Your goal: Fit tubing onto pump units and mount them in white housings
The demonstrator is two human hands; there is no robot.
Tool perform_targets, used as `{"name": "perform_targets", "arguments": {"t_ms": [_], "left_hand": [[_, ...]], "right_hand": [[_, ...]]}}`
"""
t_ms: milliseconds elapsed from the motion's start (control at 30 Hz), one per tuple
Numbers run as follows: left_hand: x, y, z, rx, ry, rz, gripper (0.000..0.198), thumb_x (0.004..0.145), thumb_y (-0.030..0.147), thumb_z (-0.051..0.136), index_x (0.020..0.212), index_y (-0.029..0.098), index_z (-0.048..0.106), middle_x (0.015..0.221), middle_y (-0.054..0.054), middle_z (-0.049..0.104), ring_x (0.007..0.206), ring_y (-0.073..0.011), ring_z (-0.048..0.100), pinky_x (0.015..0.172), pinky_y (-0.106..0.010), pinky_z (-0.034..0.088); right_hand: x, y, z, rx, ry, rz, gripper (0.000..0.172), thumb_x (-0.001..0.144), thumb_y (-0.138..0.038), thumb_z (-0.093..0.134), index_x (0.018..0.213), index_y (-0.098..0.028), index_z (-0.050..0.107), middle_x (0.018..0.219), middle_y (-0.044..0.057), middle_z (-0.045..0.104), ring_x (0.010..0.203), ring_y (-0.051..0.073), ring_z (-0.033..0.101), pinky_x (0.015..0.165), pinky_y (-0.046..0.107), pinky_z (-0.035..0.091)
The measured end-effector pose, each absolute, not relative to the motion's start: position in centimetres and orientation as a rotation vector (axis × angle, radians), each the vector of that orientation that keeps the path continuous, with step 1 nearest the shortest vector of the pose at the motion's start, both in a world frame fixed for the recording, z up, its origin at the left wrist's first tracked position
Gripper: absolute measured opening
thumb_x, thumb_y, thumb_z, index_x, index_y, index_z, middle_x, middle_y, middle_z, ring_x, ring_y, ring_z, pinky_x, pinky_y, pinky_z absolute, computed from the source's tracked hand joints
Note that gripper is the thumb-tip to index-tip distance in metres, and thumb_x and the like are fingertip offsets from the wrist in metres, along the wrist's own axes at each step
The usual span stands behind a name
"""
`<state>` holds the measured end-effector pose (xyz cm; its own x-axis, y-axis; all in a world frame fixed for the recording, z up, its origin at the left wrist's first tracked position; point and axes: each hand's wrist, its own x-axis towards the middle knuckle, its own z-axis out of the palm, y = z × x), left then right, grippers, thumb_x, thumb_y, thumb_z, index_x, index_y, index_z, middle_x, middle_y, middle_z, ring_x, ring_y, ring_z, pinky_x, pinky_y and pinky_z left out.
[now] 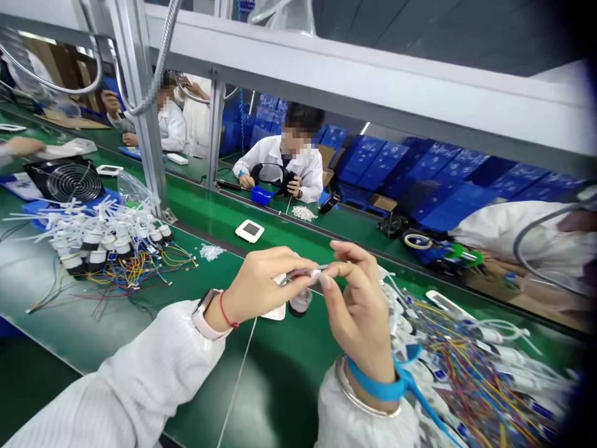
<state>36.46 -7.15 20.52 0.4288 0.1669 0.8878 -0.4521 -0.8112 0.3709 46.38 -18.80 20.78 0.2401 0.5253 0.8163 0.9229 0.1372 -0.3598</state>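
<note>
The left hand and right hand are narrowly closed, close together, each pinching one end of a small white part with a metal tip above the green desk (their fingers hide much of it, so its exact shape is hard to tell). A watch and a red string circle the left wrist; a blue strap and a metal bangle circle the right. Just below the hands stand a dark cup and a white card. A heap of white connectors with coloured wires lies beside the right hand, and a second heap lies well to the left, near a black fan. Loose clear pieces sit just beside that second heap. Across the desk, a co-worker in a white coat handles a black loop above a blue bin.
</note>
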Motion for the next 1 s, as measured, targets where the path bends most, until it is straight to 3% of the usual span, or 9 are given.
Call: {"name": "perform_targets", "arguments": {"t_ms": [233,500,667,800,1000], "left_hand": [[36.2,-6.5,20.5,2.086,-0.247,1.33,0.009,0.076,0.017,0.062,0.083,0.012,0.066,0.07,-0.003,0.065,0.062,-0.0086,0.058,0.059,-0.018,0.048],[36.0,-6.0,20.4,2.097,-0.381,1.253,0.009,0.077,0.017,0.062,0.084,0.013,0.066,0.074,-0.004,0.065,0.064,-0.0088,0.059,0.061,-0.017,0.048],[35.9,-5.8,20.4,2.139,-0.406,1.213,0.011,0.08,0.016,0.058,0.086,0.013,0.066,0.077,-0.005,0.066,0.069,-0.0102,0.06,0.065,-0.019,0.048],[35.9,-5.8,20.4,2.123,-0.371,1.128,0.016,0.074,0.023,0.066,0.085,0.012,0.067,0.075,-0.005,0.065,0.067,-0.0112,0.058,0.064,-0.021,0.047],[36.3,-4.7,20.1,1.952,-0.308,0.833,0.014,0.076,0.025,0.064,0.079,0.012,0.068,0.072,-0.005,0.064,0.066,-0.0114,0.058,0.06,-0.021,0.045]], "right_hand": [[46.0,-18.5,20.7,-1.484,-1.386,-0.449,0.002,0.083,-0.018,0.051,0.083,-0.02,0.052,0.109,0.008,0.048,0.11,0.021,0.045,0.085,0.036,0.041],[47.2,-18.3,19.5,-1.204,-1.245,0.276,0.005,0.082,-0.025,0.055,0.087,-0.023,0.054,0.087,0.002,0.056,0.082,0.016,0.058,0.069,0.03,0.049],[47.3,-18.6,19.6,-1.332,-1.218,0.205,0.01,0.08,-0.028,0.058,0.089,-0.023,0.057,0.083,0.002,0.059,0.079,0.015,0.059,0.069,0.029,0.049],[47.0,-18.6,19.8,-1.35,-1.232,0.096,0.013,0.078,-0.026,0.061,0.09,-0.024,0.057,0.084,0.001,0.059,0.079,0.014,0.058,0.07,0.028,0.049],[47.5,-18.2,19.3,-1.289,-1.231,0.278,0.012,0.078,-0.032,0.061,0.087,-0.023,0.06,0.083,0.001,0.062,0.077,0.015,0.059,0.067,0.027,0.048]]}}
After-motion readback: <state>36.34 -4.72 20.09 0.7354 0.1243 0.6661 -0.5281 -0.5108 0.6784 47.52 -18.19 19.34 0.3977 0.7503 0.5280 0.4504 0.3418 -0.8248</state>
